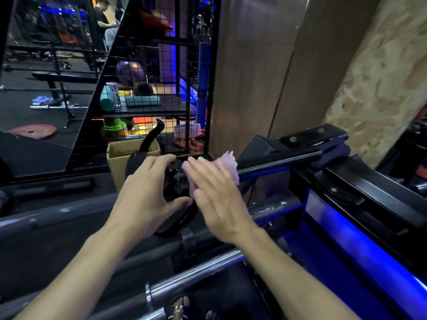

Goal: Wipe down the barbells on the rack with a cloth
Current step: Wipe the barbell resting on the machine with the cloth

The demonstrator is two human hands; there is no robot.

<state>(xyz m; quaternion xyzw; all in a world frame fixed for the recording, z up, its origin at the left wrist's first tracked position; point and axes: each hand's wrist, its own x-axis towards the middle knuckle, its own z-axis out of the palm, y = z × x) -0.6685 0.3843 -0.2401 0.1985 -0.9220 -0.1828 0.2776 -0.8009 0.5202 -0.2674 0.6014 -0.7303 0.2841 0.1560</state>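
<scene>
Right in the middle, a black barbell end sits between two hands. It is round and shiny, and its thin dark bar runs off to the right, up onto the black rack.

The left hand curls around the left side of that black end. Its fingers bend over the top and its thumb goes under, so this grip is closed on the barbell end.

The right hand is just to the right of it. Its fingers are straight and flat, so this grip is open, and it presses a pale pink cloth against the barbell end. The cloth pokes out past the fingertips, on the far side of the hand, and touches the thin bar too. The right hand looks a bit blurry.

Below both hands, nearer to the person, lie more bars. One is dull grey with a black collar. Under that is a shiny silver barbell.

Just behind the left hand stands a brown cardboard box. Past the box is a black wire fence with balls and toys behind it. To the right of the right hand, blue light glows along the rack.
</scene>
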